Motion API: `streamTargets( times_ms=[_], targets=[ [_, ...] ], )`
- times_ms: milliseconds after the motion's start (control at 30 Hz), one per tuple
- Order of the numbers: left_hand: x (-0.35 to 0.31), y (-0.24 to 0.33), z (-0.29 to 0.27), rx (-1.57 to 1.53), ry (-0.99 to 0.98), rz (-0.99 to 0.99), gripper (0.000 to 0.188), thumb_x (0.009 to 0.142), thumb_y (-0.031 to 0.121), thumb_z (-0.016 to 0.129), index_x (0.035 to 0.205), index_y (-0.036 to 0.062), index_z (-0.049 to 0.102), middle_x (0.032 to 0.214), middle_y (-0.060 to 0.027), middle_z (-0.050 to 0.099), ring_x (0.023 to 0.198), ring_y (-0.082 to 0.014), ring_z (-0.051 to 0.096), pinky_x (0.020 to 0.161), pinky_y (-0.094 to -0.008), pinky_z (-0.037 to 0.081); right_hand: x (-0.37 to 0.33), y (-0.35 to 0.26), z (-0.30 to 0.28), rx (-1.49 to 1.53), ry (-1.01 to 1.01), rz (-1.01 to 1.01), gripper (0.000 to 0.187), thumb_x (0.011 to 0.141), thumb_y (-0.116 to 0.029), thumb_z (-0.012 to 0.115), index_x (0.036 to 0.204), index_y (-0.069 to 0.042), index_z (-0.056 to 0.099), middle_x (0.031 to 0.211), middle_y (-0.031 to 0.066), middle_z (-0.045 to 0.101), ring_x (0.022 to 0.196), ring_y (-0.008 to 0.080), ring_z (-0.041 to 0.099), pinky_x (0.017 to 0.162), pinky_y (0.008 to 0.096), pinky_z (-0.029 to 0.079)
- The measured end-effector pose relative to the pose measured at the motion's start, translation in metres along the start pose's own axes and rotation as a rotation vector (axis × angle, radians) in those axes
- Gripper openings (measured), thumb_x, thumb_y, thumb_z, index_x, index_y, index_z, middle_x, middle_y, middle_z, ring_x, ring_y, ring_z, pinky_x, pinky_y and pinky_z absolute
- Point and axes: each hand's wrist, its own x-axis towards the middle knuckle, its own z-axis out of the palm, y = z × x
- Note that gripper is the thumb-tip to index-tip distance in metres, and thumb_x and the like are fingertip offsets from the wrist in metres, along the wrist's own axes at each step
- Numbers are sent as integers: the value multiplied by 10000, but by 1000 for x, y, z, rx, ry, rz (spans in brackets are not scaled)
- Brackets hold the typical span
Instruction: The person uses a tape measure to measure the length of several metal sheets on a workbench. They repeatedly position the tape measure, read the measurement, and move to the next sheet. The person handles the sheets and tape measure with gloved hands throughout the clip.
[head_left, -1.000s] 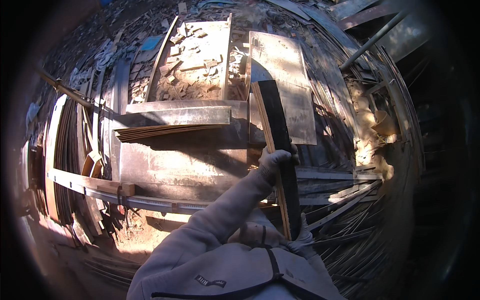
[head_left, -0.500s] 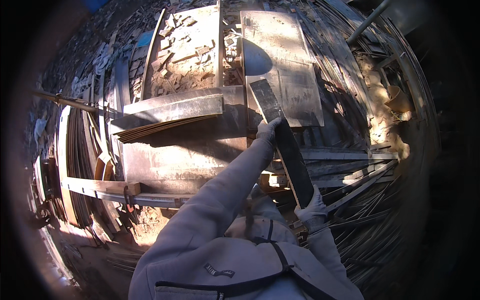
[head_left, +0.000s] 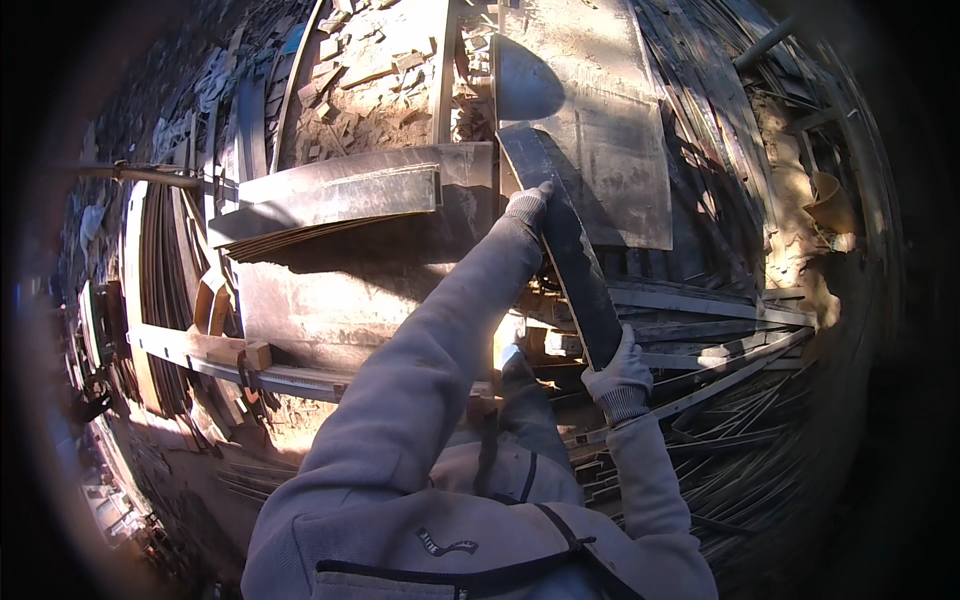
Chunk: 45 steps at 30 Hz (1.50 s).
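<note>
Between my two gloved hands is a long, dark plywood strip (head_left: 572,250), slanting from the upper middle down to the right. My left hand (head_left: 530,205) grips its left edge toward the far end, the arm stretched forward. At the near end, my right hand (head_left: 620,375) is closed around the strip's lower corner. To the left, a fanned stack of similar strips (head_left: 335,205) lies on a wide worn panel (head_left: 330,310). Part of that panel is in shadow. The fingers under the strip are hidden.
Another large board (head_left: 610,150) lies beyond the strip, and broken wood scraps (head_left: 370,70) cover the ground at the far left. A long metal-edged rail (head_left: 290,380) runs along the panel's near side, with a wood block (head_left: 258,355) on it. Several loose slats (head_left: 720,340) spread out at the right.
The strip and both hands have shifted slightly away from me, the near end rising most. The whole view has also moved a little. Both hands keep their hold.
</note>
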Motion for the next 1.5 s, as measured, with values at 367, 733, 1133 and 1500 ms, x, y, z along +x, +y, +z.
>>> streamTargets(
  times_ms=[367,733,1133,1500],
  targets=[
    [73,2,0,102,69,103,606,987,416,752,1323,-77,651,1177,-189,762,1017,-277,759,909,-384,605,23,-11,-1,16,14,-22,1169,754,-393,852,1668,-133,172,1345,235,599,1117,428,719,951,514,589],
    [67,6,-1,-191,-47,-12,532,1000,418,739,1274,-38,723,1150,-166,797,1040,-287,785,927,-406,610,25,-24,-4,34,13,-28,1155,772,-395,837,1674,-111,175,1352,248,592,1116,423,721,954,512,591],
    [81,15,-6,-81,-100,31,472,1040,378,671,1273,-32,660,1113,-176,761,997,-310,740,935,-388,591,21,-40,-1,81,49,-15,1100,766,-347,849,1639,-101,226,1307,253,618,1119,437,710,954,524,586],
    [37,37,-11,-63,-49,73,470,1017,387,705,1185,-51,712,1050,-165,776,934,-281,757,860,-401,594,18,-58,0,85,61,-2,1078,768,-358,838,1623,-83,242,1310,261,619,1112,430,715,936,527,592]
  ],
)
